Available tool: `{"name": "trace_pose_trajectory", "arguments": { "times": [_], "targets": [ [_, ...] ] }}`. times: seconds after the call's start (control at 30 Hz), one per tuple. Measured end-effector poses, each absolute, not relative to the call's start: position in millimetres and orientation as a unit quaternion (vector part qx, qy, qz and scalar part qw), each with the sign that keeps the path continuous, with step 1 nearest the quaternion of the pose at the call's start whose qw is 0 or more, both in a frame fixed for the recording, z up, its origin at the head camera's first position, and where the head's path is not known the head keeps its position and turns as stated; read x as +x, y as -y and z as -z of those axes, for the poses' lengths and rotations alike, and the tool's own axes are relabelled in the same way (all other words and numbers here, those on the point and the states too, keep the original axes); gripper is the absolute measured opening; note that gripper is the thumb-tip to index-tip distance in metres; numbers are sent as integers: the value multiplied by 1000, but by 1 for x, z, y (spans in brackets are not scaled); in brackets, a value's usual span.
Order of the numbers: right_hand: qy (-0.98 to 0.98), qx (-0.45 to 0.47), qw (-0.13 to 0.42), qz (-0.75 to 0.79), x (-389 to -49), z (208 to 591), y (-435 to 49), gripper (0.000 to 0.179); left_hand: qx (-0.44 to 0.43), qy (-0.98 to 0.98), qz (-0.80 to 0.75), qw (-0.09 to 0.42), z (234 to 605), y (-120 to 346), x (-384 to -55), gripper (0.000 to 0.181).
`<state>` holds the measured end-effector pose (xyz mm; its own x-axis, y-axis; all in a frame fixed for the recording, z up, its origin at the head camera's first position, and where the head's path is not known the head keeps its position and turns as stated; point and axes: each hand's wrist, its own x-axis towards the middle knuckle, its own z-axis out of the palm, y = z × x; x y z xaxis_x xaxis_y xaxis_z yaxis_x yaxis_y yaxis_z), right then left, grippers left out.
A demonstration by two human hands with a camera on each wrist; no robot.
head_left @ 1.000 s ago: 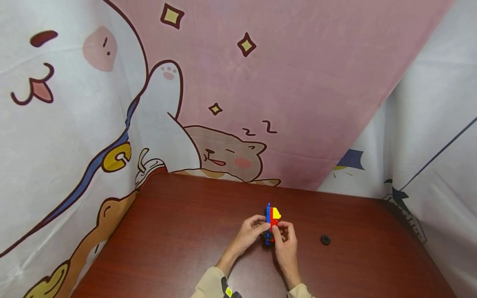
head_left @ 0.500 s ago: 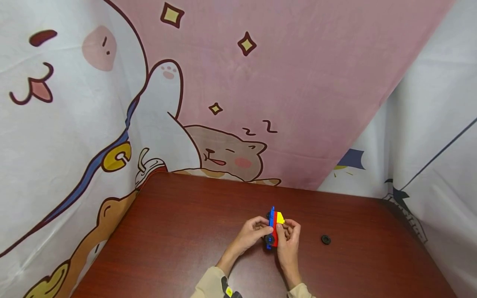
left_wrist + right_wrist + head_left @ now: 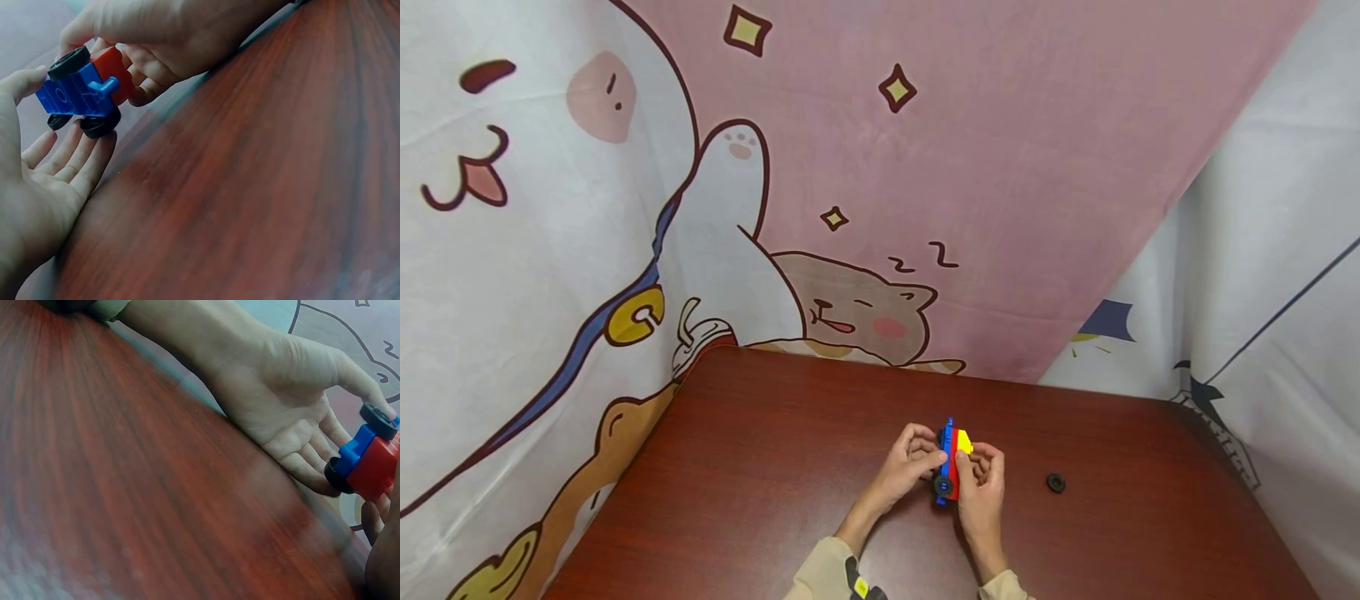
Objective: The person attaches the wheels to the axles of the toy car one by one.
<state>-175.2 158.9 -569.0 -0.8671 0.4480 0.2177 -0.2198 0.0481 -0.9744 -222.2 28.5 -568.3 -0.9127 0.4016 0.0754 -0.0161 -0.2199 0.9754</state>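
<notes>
Between both hands is a toy car of building bricks, with a blue chassis, black wheels, red bricks and a yellow brick. It is turned so its underside faces the left hand. My left hand holds it with the thumb at the chassis and the fingertips against the wheels on the opposite side. My right hand grips the red and yellow side, its thumb lying along the red bricks. The right hand's fingers partly hide that side.
A loose black tyre lies on the reddish-brown wooden table, right of the hands. Cloth walls printed with cartoon cats stand behind the table and along its sides.
The toy car has shifted slightly right and tilted, showing more of a wheel at its near end. The right hand has moved a little right with it, and the left index finger has lifted slightly.
</notes>
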Motion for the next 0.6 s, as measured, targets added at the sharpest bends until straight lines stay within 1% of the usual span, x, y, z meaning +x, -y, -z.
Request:
{"name": "trace_pose_trajectory", "arguments": {
  "times": [0.17, 0.6],
  "targets": [
    [683, -75, 244, -684, -175, 571, -159, 33, 154, -605, -770, 133, 568, -28, -222, 45],
    [699, -74, 219, -677, -175, 571, -161, 30, 135, -615, -765, 133, 564, -29, -221, 44]
  ]
}}
